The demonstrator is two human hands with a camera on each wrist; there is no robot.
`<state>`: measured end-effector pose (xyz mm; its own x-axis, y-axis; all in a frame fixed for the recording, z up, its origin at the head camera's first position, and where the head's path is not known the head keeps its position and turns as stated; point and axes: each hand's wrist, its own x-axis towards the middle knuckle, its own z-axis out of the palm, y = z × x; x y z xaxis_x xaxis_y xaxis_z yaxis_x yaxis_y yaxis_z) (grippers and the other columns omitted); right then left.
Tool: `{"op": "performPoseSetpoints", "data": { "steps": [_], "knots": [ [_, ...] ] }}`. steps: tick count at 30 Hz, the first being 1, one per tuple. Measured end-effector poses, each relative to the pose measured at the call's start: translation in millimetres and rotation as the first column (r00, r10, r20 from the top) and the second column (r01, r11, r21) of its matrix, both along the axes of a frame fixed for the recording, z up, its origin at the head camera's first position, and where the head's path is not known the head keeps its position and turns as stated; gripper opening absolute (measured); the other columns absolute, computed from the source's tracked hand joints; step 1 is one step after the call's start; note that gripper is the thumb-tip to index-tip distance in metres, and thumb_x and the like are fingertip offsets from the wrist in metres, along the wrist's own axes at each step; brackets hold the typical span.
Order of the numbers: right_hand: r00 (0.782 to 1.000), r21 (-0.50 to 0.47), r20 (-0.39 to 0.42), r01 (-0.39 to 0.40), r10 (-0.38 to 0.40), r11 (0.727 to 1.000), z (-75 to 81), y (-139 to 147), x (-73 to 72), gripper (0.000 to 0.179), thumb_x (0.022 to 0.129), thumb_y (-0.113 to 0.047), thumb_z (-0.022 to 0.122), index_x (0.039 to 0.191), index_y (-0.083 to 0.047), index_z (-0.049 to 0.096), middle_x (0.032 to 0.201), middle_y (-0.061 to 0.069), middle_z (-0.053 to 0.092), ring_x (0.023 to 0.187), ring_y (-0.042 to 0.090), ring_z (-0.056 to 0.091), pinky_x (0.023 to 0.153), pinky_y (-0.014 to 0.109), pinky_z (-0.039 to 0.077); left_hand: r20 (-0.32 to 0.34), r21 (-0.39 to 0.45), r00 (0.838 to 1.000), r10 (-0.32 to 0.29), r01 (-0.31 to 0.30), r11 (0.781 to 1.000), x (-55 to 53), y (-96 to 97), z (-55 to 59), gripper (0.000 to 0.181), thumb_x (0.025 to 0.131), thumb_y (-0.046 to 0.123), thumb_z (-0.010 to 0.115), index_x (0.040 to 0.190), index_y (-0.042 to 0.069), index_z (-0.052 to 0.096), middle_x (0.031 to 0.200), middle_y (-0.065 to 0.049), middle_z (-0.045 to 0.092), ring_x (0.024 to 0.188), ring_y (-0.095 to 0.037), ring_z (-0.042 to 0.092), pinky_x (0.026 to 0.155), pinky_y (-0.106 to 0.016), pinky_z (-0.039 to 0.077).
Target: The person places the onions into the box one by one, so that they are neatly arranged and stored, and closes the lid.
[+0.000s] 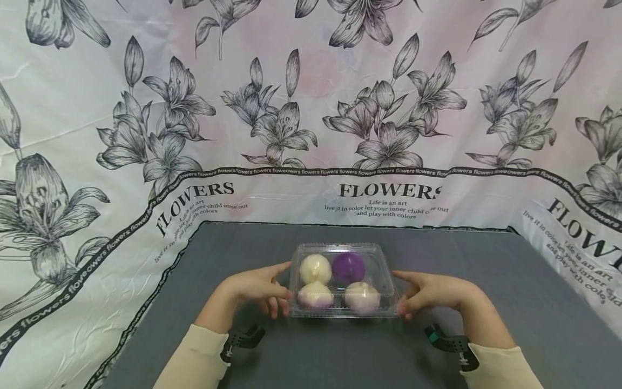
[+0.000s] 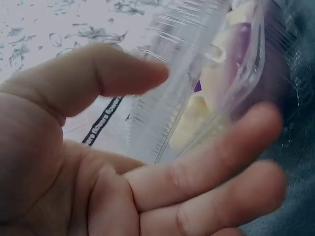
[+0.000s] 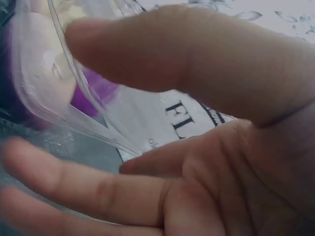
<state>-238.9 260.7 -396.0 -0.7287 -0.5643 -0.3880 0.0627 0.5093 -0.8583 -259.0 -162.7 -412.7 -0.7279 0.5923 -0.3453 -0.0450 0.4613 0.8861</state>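
A clear plastic clamshell box [image 1: 345,313] sits on the grey table with several round, bun-like balls inside. At its back are a white ball [image 1: 316,268] and a purple ball [image 1: 347,267]; two cream ones with purplish bases, a left one [image 1: 315,295] and a right one [image 1: 362,297], are in front. My left hand [image 1: 256,285] is at the box's left side, index fingertip and thumb right at the wall. Mirroring it, my right hand [image 1: 437,292] has its fingertips at the right side. Both wrist views show extended, spread fingers beside the clear plastic.
The dark grey tabletop [image 1: 340,356] extends around the box. A white cloth [image 1: 286,197] with printed flowers and lettering hangs behind and along both sides. Each wrist wears a dark band, including a left band [image 1: 245,337] and a right band [image 1: 449,341].
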Motion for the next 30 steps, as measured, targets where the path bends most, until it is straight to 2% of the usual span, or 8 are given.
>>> {"op": "performPoseSetpoints", "data": {
  "steps": [2,5,9,13,17,23,30],
  "knots": [
    [0.999,-0.026,0.032,0.001,0.000,1.000,-2.7,-4,-0.2,0.101,0.091,-0.007,0.072,0.159,0.010,-0.001,0.099,0.017,0.073,0.088,0.035,0.071,0.084,0.048,0.056,0.017,0.030,0.999,-0.042,0.042,0.999,0.6,-0.1,0.0,0.103,0.095,0.019,0.070,0.165,0.009,-0.004,0.087,-0.018,0.075,0.064,-0.025,0.069,0.062,-0.038,0.056],
    [0.999,-0.049,0.040,0.021,-0.019,0.999,-7.5,-9,-1.1,0.103,0.089,-0.004,0.071,0.159,0.010,-0.003,0.093,0.018,0.073,0.085,0.036,0.072,0.080,0.047,0.058,0.020,0.076,0.998,-0.063,0.062,0.995,-0.4,1.3,-3.7,0.106,0.092,0.012,0.070,0.164,0.008,-0.009,0.086,-0.019,0.075,0.063,-0.023,0.069,0.062,-0.036,0.056],
    [0.999,-0.093,0.039,0.028,-0.025,0.995,-11.8,-10,-3.1,0.101,0.093,-0.005,0.070,0.159,0.010,-0.005,0.092,0.020,0.072,0.085,0.038,0.072,0.082,0.049,0.057,0.018,0.111,0.999,-0.047,0.045,0.993,-2.7,2.7,-9.5,0.109,0.090,0.008,0.069,0.163,0.007,-0.012,0.084,-0.019,0.074,0.064,-0.023,0.069,0.062,-0.034,0.056],
    [0.999,-0.148,0.045,0.017,-0.011,0.989,-15.4,-7,-6.9,0.097,0.098,-0.008,0.067,0.158,0.011,-0.006,0.093,0.023,0.072,0.085,0.037,0.071,0.084,0.050,0.057,0.022,0.134,0.999,-0.031,0.027,0.991,-4.4,4.6,-11.4,0.110,0.091,0.007,0.069,0.162,0.006,-0.014,0.085,-0.016,0.073,0.067,-0.023,0.069,0.064,-0.035,0.057],
    [0.998,-0.192,0.053,0.029,-0.019,0.981,-19.7,-7,-11.3,0.096,0.099,-0.007,0.065,0.158,0.010,-0.008,0.093,0.024,0.071,0.084,0.035,0.071,0.083,0.049,0.057,0.026,0.161,1.000,-0.013,0.009,0.987,-6.0,7.1,-11.9,0.109,0.092,0.003,0.068,0.162,0.006,-0.016,0.086,-0.014,0.072,0.069,-0.023,0.067,0.065,-0.036,0.057],
    [0.997,-0.209,0.048,0.064,-0.055,0.976,-23.8,-12,-13.8,0.097,0.097,-0.005,0.066,0.158,0.008,-0.008,0.089,0.021,0.071,0.080,0.031,0.070,0.080,0.047,0.057,0.032,0.179,0.999,0.030,-0.036,0.983,-9.3,6.4,-14.1,0.108,0.092,-0.002,0.067,0.163,0.008,-0.013,0.084,-0.014,0.071,0.063,-0.020,0.059,0.061,-0.033,0.052],
    [0.994,-0.203,0.064,0.099,-0.087,0.974,-24.9,-16,-12.1,0.098,0.095,-0.001,0.067,0.158,0.009,-0.007,0.086,0.019,0.070,0.076,0.027,0.070,0.078,0.045,0.058,0.038,0.179,0.999,0.013,-0.020,0.984,-10.2,5.9,-16.9,0.109,0.091,-0.002,0.066,0.163,0.012,-0.015,0.081,-0.013,0.071,0.057,-0.016,0.047,0.058,-0.033,0.045]
  ]
}}
